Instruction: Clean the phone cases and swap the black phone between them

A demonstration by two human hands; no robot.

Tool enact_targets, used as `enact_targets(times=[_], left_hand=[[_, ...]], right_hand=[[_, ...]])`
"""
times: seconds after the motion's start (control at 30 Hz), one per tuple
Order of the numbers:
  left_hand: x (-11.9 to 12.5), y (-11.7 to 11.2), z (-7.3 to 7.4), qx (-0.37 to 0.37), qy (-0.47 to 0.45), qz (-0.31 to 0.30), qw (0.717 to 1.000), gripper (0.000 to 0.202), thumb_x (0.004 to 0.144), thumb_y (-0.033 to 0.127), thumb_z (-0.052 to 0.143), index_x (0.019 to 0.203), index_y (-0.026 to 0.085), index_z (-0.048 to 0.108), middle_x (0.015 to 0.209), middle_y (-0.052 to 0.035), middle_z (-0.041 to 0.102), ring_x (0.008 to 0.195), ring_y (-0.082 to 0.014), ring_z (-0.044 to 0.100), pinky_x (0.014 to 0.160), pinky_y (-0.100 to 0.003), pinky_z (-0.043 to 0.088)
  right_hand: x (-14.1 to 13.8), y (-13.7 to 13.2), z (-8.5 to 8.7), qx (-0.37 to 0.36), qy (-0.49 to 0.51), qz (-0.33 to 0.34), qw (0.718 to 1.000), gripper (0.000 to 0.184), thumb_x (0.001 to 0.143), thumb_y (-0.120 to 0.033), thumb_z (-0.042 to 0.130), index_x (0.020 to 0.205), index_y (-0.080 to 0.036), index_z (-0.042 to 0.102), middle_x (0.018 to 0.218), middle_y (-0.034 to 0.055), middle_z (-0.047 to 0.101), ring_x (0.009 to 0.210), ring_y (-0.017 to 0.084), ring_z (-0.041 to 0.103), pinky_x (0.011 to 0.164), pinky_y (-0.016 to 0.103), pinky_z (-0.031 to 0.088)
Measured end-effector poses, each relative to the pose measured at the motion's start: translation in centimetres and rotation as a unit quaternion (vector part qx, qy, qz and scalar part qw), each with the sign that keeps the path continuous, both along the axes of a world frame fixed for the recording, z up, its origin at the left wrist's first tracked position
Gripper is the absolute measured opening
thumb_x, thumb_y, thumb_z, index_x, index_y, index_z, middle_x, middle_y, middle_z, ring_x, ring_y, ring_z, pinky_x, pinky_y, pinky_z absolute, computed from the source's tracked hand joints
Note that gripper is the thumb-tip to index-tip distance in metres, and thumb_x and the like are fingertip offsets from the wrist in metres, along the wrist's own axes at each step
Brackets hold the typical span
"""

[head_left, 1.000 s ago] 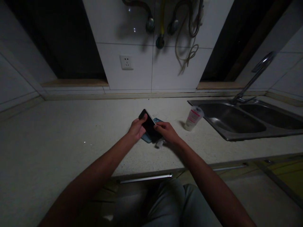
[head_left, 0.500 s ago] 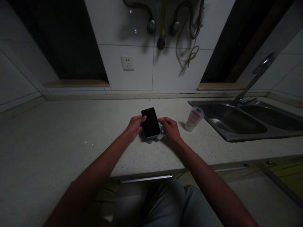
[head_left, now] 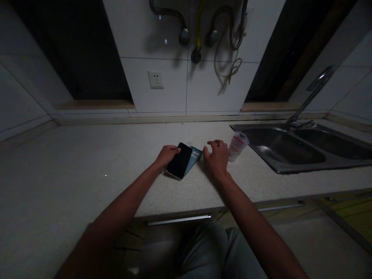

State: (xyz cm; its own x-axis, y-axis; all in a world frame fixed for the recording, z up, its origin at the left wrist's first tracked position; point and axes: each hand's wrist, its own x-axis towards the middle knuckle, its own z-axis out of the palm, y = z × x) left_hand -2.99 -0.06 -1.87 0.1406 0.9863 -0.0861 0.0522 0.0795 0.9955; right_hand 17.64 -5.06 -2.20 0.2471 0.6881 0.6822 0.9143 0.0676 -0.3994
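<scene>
A black phone [head_left: 179, 164] lies screen-up on the pale countertop [head_left: 87, 162], partly over a blue phone case [head_left: 194, 155]. My left hand [head_left: 167, 155] rests on the phone's upper left edge, fingers curled over it. My right hand [head_left: 216, 155] hovers just right of the case, fingers spread and holding nothing. A small clear plastic cup with a pink label [head_left: 237, 146] stands tilted just beyond my right hand's fingers.
A steel double sink [head_left: 293, 149] with a tall tap [head_left: 312, 91] fills the right side of the counter. A wall socket [head_left: 155, 79] and hanging hoses [head_left: 226, 42] are on the tiled back wall. The room is dim. My knees are below the counter edge.
The phone was held up in both hands; now it lies flat on the counter over the case. My right hand has let go and moved right toward the cup.
</scene>
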Motion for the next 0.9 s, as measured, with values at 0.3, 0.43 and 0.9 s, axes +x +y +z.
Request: enact_targets(times=[0.3,0.43,0.9], left_hand=[[0.1,0.3,-0.5,0.040,0.073,0.012,0.996,0.014,0.072,0.028,0.069,0.064,0.016,0.071,0.055,-0.0018,0.061,0.052,-0.0147,0.051,0.052,-0.025,0.033],[0.0,0.3,-0.5,0.042,0.070,0.012,0.997,0.014,0.071,0.027,0.072,0.061,0.016,0.070,0.054,-0.0016,0.060,0.051,-0.0140,0.050,0.052,-0.025,0.033],[-0.3,1.0,-1.1,-0.016,0.042,-0.015,0.999,0.009,0.072,0.022,0.074,0.071,0.014,0.069,0.057,-0.0005,0.062,0.048,-0.0101,0.052,0.051,-0.022,0.038]], right_hand=[[-0.6,-0.1,-0.1,-0.157,-0.020,0.064,0.985,0.029,0.094,-0.037,0.051,0.095,-0.019,0.073,0.077,0.0092,0.072,0.074,0.023,0.062,0.067,0.033,0.038],[-0.4,0.1,-0.3,-0.165,-0.075,0.067,0.981,0.029,0.093,-0.037,0.055,0.099,-0.017,0.075,0.084,0.0135,0.074,0.089,0.029,0.063,0.077,0.038,0.040],[-1.6,-0.1,-0.1,-0.248,-0.090,0.095,0.960,0.037,0.092,-0.044,0.056,0.113,-0.018,0.072,0.101,0.0128,0.075,0.102,0.029,0.059,0.086,0.040,0.035]])
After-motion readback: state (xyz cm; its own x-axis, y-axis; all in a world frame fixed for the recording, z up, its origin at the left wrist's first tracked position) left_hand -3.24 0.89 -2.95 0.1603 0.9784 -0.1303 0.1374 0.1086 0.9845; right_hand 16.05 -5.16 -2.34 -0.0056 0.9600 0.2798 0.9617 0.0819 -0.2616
